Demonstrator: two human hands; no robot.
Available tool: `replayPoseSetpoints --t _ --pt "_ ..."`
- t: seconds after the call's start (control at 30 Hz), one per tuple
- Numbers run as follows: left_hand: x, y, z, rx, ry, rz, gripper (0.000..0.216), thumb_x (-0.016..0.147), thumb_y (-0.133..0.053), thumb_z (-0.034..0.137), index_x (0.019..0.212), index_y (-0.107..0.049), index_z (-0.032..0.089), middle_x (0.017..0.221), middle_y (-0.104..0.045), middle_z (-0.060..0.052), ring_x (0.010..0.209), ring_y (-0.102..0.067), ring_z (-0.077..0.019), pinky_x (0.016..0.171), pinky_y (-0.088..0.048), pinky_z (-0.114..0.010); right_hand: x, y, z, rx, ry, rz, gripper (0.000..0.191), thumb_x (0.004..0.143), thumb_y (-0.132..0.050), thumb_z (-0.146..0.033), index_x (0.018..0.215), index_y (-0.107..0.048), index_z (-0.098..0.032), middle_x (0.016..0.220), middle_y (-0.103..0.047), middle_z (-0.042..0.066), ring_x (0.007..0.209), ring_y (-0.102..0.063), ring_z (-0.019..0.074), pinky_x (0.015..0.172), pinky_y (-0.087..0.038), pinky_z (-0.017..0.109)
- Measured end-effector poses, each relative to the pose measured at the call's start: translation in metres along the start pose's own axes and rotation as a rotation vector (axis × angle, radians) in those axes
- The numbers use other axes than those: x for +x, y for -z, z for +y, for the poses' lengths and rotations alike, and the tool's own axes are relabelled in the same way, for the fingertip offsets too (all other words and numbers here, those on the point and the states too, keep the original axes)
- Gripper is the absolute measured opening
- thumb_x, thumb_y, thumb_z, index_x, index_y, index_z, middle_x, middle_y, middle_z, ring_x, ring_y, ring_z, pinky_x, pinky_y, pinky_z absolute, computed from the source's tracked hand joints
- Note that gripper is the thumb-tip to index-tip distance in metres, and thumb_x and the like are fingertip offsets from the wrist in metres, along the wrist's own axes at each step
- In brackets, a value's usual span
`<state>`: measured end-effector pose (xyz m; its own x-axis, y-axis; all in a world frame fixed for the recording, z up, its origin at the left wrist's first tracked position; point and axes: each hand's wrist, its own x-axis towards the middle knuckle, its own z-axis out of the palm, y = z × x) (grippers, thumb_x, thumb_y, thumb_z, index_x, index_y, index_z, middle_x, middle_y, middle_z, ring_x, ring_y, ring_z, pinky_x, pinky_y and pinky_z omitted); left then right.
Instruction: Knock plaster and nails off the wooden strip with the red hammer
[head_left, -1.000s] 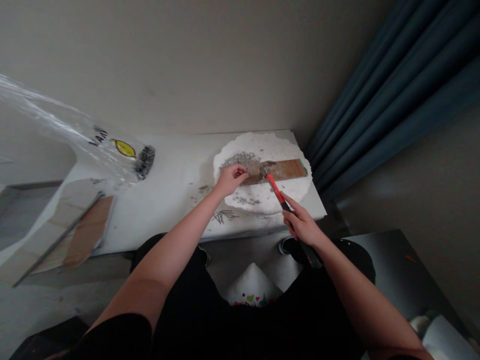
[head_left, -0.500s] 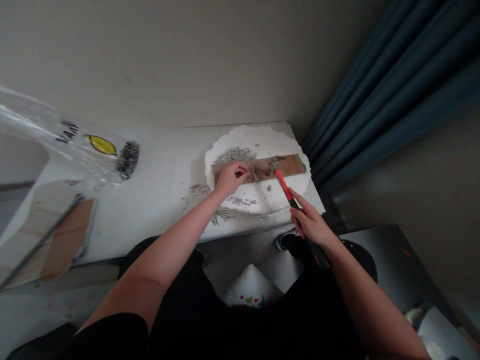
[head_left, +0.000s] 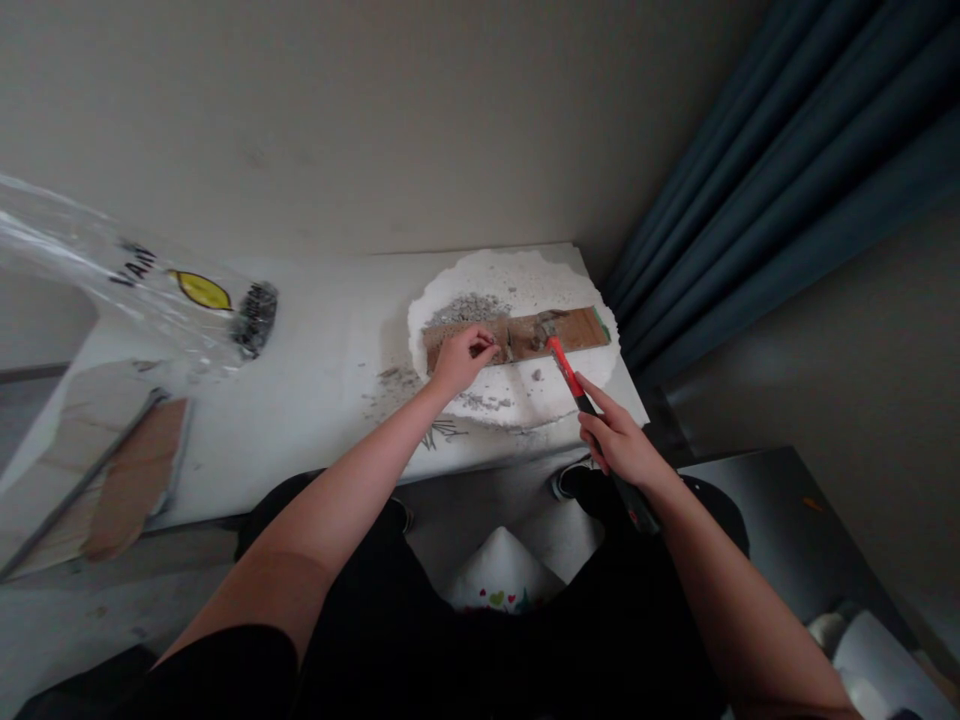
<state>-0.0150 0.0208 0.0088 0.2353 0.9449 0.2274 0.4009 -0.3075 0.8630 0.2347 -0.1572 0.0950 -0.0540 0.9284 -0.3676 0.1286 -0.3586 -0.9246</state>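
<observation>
My right hand (head_left: 619,440) is wrapped round the black and red handle of a hammer (head_left: 564,365). Its metal head rests on a brown wooden strip (head_left: 574,328) that lies across a white foam slab (head_left: 525,285). My left hand (head_left: 461,355) is curled in a pinch on the left part of the strip, fingertips close to the hammer head; what it pinches is too small to make out. Grey rubble lies in a heap (head_left: 471,308) on the foam just behind the left hand.
The foam sits on a white table (head_left: 322,370) against a wall. A clear plastic bag (head_left: 135,285) with a yellow label lies at the left. Loose nails (head_left: 442,432) lie near the table's front edge. Board pieces (head_left: 127,470) lean at the lower left. Blue curtain (head_left: 787,180) hangs right.
The view has shifted a little to the left and up since a second ago. The hammer head moved slightly right along the strip; both hands have barely moved in the last half second.
</observation>
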Motion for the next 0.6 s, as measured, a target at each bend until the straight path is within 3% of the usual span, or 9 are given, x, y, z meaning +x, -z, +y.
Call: replayPoseSetpoints --t 0.33,0.6 --pt "-0.005 -0.001 0.005 0.072 -0.010 0.006 0.009 0.089 -0.071 0.026 0.095 -0.065 0.022 0.087 -0.078 -0.002 0.083 -0.074 -0.0192 0.083 -0.058 -0.034 0.000 0.001 -0.001 -0.035 0.000 -0.004 0.076 0.099 -0.052 -0.025 0.171 -0.027 -0.028 0.060 -0.046 -0.010 0.036 -0.035 0.0079 0.034 -0.031 0.019" --pt "-0.006 -0.006 0.005 0.154 -0.039 0.019 0.013 0.088 -0.071 0.027 0.100 -0.065 0.022 0.092 -0.079 -0.003 0.088 -0.075 -0.0215 0.086 -0.058 -0.036 -0.015 -0.011 -0.021 -0.020 0.082 -0.038 0.075 0.100 -0.053 -0.030 0.171 -0.028 -0.029 0.062 -0.047 -0.008 0.038 -0.036 0.0072 0.036 -0.030 0.018"
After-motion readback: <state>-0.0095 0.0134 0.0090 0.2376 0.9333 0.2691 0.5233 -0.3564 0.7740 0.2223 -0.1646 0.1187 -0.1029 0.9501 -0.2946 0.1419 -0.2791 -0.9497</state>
